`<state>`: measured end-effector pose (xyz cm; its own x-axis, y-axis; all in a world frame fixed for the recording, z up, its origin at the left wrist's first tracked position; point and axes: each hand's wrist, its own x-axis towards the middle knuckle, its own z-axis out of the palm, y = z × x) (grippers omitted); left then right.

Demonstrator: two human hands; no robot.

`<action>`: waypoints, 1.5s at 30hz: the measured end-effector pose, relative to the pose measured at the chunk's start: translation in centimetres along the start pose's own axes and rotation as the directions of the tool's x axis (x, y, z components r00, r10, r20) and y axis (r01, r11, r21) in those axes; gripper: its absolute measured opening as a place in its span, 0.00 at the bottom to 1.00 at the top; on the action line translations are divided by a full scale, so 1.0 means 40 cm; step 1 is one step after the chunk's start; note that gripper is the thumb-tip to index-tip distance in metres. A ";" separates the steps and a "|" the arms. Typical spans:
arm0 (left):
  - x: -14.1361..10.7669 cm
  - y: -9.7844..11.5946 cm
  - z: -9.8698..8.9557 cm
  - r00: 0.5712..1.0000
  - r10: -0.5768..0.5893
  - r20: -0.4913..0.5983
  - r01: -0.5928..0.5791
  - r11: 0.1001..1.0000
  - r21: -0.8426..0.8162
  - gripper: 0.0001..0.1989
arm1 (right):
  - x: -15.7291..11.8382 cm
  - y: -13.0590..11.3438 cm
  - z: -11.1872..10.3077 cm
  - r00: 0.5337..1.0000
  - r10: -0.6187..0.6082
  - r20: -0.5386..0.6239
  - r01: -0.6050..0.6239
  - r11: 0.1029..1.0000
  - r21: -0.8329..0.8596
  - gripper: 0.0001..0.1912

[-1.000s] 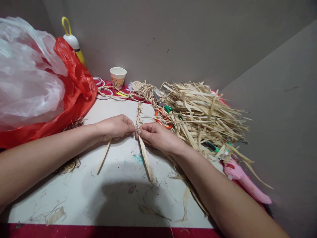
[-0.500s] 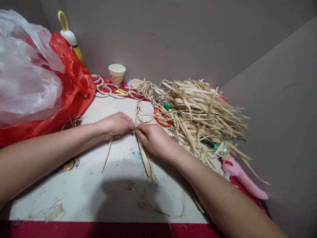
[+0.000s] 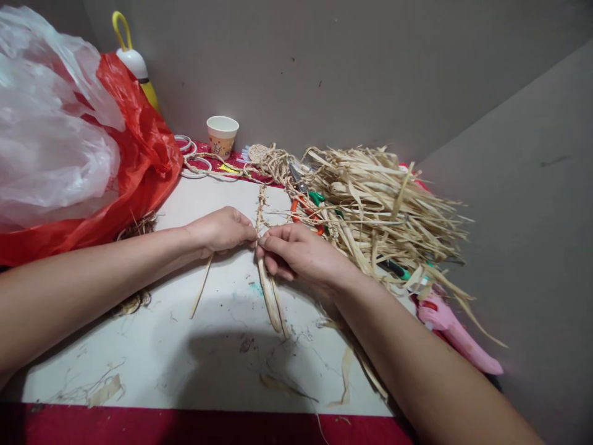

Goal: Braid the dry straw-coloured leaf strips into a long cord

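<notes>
A thin braided straw cord (image 3: 261, 204) runs down the white board to my fingertips. My left hand (image 3: 228, 231) pinches the cord's lower end, and one narrow strip (image 3: 201, 287) sticks out below that palm. Close against it on the right, my right hand (image 3: 290, 250) has thumb and forefinger pinched at the same spot, its other fingers curled. Flat straw strips (image 3: 270, 300) hang from the joint toward me, loose at their ends. The exact crossing of strands is hidden between the fingertips.
A big heap of dry straw (image 3: 380, 204) lies at right, with scissors (image 3: 303, 188) beside it and a pink glue gun (image 3: 456, 334) nearer. Red and clear plastic bags (image 3: 143, 148) fill the left. A paper cup (image 3: 222, 137) stands at the back. Straw scraps litter the white board (image 3: 152, 358).
My right hand has turned and lifted slightly, its fingers now more visible beside the cord. My left hand keeps its pinch. The whole view has shifted a little.
</notes>
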<state>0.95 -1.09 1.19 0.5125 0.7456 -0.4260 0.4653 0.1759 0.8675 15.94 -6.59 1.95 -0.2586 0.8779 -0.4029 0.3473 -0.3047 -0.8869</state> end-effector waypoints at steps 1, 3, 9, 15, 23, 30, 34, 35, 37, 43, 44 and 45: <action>-0.001 0.001 -0.001 1.000 0.007 0.008 -0.006 1.000 -0.013 0.12 | 0.000 0.000 0.010 0.999 0.037 0.015 -0.038 0.996 0.077 0.11; -0.003 0.003 -0.002 1.000 0.008 0.026 -0.006 0.998 -0.061 0.13 | -0.001 -0.001 0.029 0.996 0.085 0.032 -0.089 0.985 0.147 0.10; -0.008 0.010 -0.005 0.995 -0.010 0.104 0.036 0.966 -0.254 0.17 | -0.010 0.003 0.052 0.998 0.047 -0.047 -0.046 0.999 0.028 0.10; -0.009 0.005 -0.007 0.991 0.017 0.135 0.027 0.948 -0.318 0.14 | -0.010 0.011 0.064 0.992 -0.006 -0.125 -0.004 0.997 -0.082 0.10; -0.009 0.003 -0.019 0.989 0.010 0.148 0.038 0.947 -0.320 0.10 | -0.077 -0.036 0.011 0.980 -0.078 0.181 0.113 0.974 -0.194 0.16; -0.010 0.010 -0.028 0.976 -0.003 0.219 0.085 0.927 -0.366 0.09 | -0.002 0.009 -0.067 0.981 -0.119 -0.151 0.121 0.993 0.004 0.14; -0.009 0.006 -0.028 0.972 0.027 0.233 0.062 0.929 -0.366 0.09 | 0.024 0.028 -0.042 0.994 -0.082 0.074 0.074 0.992 0.097 0.18; -0.009 0.006 -0.028 0.971 0.030 0.236 0.058 0.932 -0.358 0.09 | 0.026 0.027 -0.037 0.993 -0.072 0.095 0.060 0.990 0.129 0.18; -0.009 0.006 -0.028 0.969 0.035 0.244 0.050 0.942 -0.331 0.09 | 0.027 0.021 -0.034 0.992 -0.028 0.124 0.004 0.982 0.187 0.18; -0.008 0.009 -0.029 0.979 0.059 0.196 -0.016 0.976 -0.218 0.08 | 0.037 0.016 -0.046 0.976 0.069 0.208 -0.140 0.926 0.349 0.18; -0.009 0.009 -0.028 0.981 0.072 0.178 -0.041 0.984 -0.173 0.08 | 0.039 0.017 -0.046 0.974 0.074 0.215 -0.150 0.919 0.364 0.18; -0.010 0.009 -0.027 0.984 0.092 0.155 -0.073 0.990 -0.121 0.07 | 0.041 0.018 -0.045 0.974 0.076 0.213 -0.153 0.914 0.375 0.18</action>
<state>0.14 -0.63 1.93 0.6587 0.6498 -0.3793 0.3361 0.1969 0.9210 17.41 -4.72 1.05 -0.4176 0.7535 -0.5078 0.0186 -0.5516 -0.8339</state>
